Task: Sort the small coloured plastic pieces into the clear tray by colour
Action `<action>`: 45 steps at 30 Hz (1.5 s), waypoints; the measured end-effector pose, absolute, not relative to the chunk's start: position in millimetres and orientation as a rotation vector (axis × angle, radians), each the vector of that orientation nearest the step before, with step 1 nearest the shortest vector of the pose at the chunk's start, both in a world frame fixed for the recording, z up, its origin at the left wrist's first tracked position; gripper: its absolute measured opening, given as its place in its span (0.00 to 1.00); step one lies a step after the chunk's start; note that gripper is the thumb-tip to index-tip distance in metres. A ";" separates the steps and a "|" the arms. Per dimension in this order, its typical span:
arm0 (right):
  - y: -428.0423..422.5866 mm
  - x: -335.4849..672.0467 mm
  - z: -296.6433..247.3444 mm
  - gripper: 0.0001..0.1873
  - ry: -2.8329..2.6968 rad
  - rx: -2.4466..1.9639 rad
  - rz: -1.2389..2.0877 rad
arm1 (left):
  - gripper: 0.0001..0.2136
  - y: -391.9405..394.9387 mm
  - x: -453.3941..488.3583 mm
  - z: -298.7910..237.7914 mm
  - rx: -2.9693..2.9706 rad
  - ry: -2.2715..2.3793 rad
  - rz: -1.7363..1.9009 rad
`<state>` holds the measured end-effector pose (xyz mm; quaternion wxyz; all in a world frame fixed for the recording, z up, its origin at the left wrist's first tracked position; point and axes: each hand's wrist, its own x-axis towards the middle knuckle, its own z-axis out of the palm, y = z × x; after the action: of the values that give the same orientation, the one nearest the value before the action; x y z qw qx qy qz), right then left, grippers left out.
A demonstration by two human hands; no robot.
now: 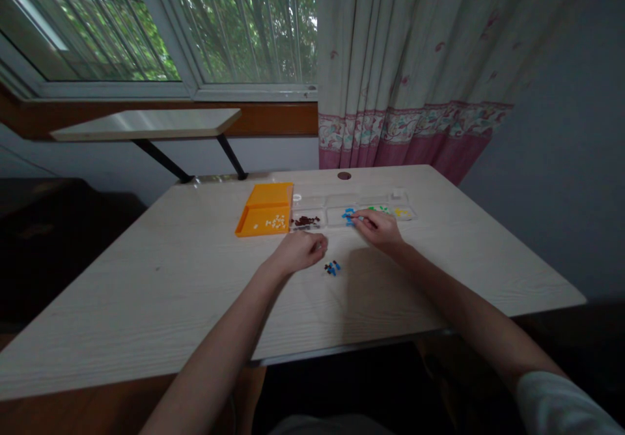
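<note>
My right hand (377,226) reaches into a clear compartment tray (336,217), its thumb and forefinger pinched together at the small blue pieces (348,213). Whether a piece sits between those fingertips is too small to tell. Curled closed, my left hand (305,250) rests on the table in front of the tray; what it holds, if anything, is hidden. Just right of it lies a small cluster of blue and dark brown pieces (333,267). Other compartments hold dark brown pieces (306,221), green pieces (383,209) partly behind my right hand, and yellow pieces (402,212).
An orange open case (268,195) stands left of the tray, with small white pieces (278,221) in its near half. The wooden table (161,305) has a round brown cable hole (344,176) at the back. A raised shelf (151,122) stands at back left, near a window and curtain (381,64).
</note>
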<state>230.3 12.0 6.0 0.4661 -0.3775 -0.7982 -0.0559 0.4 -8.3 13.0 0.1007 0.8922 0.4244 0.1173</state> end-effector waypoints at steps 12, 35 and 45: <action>6.1 221.4 0.8 0.10 -2.188 -0.847 0.076 | 0.12 -7.7 7.3 9.5 2.299 1.243 0.865; 0.1 216.2 6.0 0.10 -2.269 -1.045 0.396 | 0.09 -8.9 11.4 7.4 2.171 1.261 1.003; -11.9 212.5 7.8 0.11 -2.642 -0.888 0.570 | 0.12 4.3 -5.7 12.2 1.830 2.153 1.004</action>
<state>212.5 -11.9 7.8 0.1478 -0.3088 -0.9185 0.1980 -5.7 4.3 12.2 0.0712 0.6086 0.7162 0.3340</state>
